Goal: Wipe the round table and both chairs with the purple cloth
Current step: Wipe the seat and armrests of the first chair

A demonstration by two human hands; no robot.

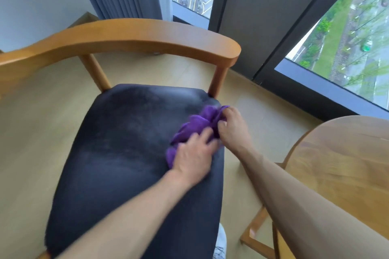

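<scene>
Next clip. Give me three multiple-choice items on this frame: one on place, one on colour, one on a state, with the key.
1. Where does the purple cloth lie?
A. on the round table
B. on the chair seat, near its right edge
C. on the floor

2. What colour is the seat?
A. dark
B. white
C. red

3. What is the right hand doing?
A. hanging idle
B. resting on the round table
C. gripping the cloth

Key: B, the cloth is bunched on the seat; A, the upholstery is near black; C, its fingers curl into the cloth, while the left hand lies on it.
</scene>
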